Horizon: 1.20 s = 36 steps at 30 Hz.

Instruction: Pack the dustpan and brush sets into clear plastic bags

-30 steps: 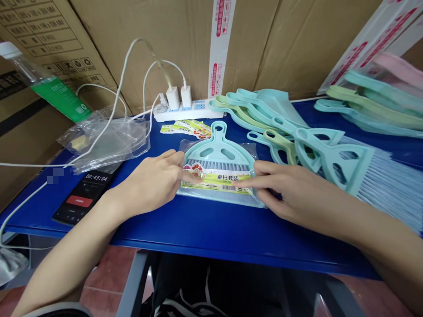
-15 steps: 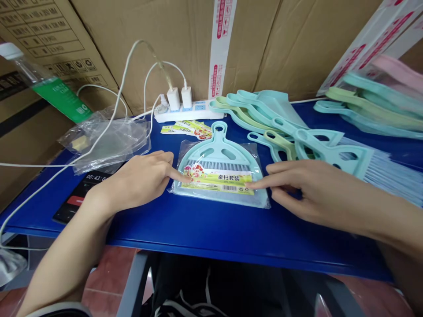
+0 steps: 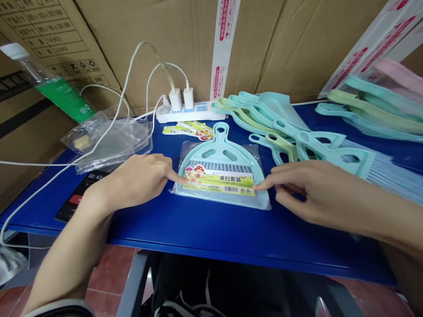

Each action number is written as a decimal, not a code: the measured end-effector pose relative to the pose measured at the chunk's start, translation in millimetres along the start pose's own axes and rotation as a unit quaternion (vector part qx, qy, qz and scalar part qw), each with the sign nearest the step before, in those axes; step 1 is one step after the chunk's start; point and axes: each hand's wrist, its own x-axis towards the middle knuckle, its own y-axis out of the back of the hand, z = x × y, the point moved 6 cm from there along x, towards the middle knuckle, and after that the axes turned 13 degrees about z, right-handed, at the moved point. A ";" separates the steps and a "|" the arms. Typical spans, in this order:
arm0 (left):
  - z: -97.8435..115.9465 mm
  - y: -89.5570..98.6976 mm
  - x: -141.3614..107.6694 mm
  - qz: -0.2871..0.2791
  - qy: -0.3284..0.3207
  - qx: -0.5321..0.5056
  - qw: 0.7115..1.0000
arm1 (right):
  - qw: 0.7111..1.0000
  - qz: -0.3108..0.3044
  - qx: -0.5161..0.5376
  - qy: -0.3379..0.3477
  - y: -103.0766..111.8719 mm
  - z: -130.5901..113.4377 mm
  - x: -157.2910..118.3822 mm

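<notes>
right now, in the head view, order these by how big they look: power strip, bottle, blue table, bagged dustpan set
1. blue table
2. bagged dustpan set
3. bottle
4. power strip, slim and partly covered by chargers

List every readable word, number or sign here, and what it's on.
"桌扫套装": label in the bagged dustpan set
"00:43": phone screen, the rest hidden
Recycling symbol: same label
Too small or blurred: that label's fine print, loose labels, green bottle wrap, carton print, red tape print
</notes>
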 end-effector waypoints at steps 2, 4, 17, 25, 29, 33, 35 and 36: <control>0.4 0.1 0.1 0.008 -0.005 -0.017 1.000 | 1.000 -0.001 0.000 0.002 -1.1 -0.8 0.2; 1.2 0.4 0.5 0.015 -0.007 -0.043 0.999 | 1.000 0.003 0.015 0.004 -2.7 -2.5 1.0; 9.5 0.4 10.0 0.022 0.045 0.021 0.998 | 0.998 0.023 0.037 -0.050 -15.3 4.4 5.0; 8.2 -6.9 12.6 0.022 0.068 -0.031 0.997 | 0.994 0.047 0.072 -0.071 -14.9 5.2 6.8; 11.2 -4.7 10.6 0.029 0.046 -0.076 0.996 | 0.994 0.036 0.080 -0.070 -16.6 6.5 2.3; 14.6 -2.6 6.8 0.016 0.015 -0.121 0.992 | 0.994 0.021 0.089 -0.064 -16.8 5.9 -2.3; 15.2 -2.6 5.3 0.003 0.005 -0.133 0.991 | 0.994 -0.001 0.095 -0.059 -16.5 4.3 -3.2; 15.0 -2.8 4.8 -0.003 0.003 -0.133 0.991 | 0.994 -0.012 0.098 -0.056 -15.9 3.3 -3.1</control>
